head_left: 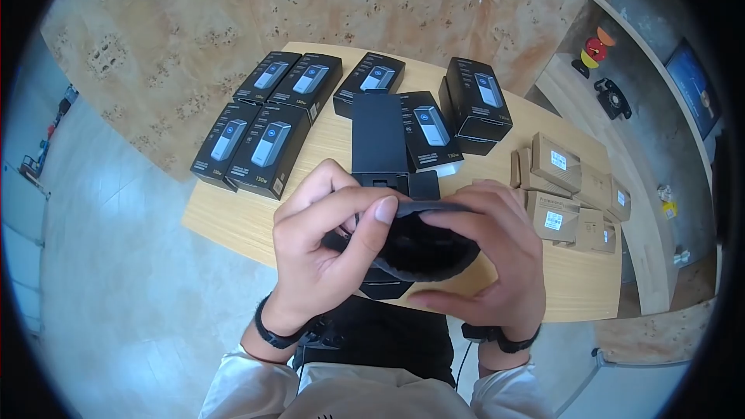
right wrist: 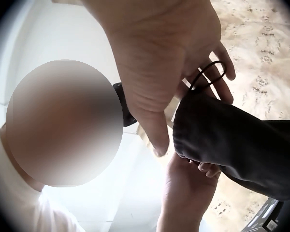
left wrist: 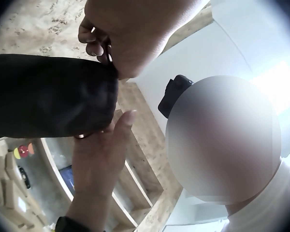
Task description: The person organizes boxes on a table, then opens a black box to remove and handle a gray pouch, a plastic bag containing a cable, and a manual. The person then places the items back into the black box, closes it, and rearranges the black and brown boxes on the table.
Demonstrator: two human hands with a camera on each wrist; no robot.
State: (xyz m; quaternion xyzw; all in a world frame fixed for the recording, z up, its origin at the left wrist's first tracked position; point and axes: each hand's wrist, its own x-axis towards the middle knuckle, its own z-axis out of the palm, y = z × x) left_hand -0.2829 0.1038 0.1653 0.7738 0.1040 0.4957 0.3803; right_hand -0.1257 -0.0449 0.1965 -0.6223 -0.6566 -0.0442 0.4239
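A soft black drawstring pouch (head_left: 434, 270) is held up in front of the body, its round mouth facing up toward the head camera. My left hand (head_left: 322, 244) pinches the rim between thumb and fingers. Fingers of my right hand (head_left: 504, 248) reach over the opposite side of the mouth, the thumb extended apart from the cloth. A thin dark cord loop (right wrist: 222, 72) stands out by the right fingers in the right wrist view. Below the pouch, a black box (head_left: 379, 136) has its long flap raised; the hands and pouch hide much of it.
Several black printed boxes (head_left: 272, 143) stand at the table's left and back, more (head_left: 477, 97) at back right. Small brown cartons (head_left: 555, 163) are piled on the right. Beyond the wooden table (head_left: 225, 225), a shelf holds a black telephone (head_left: 613, 98).
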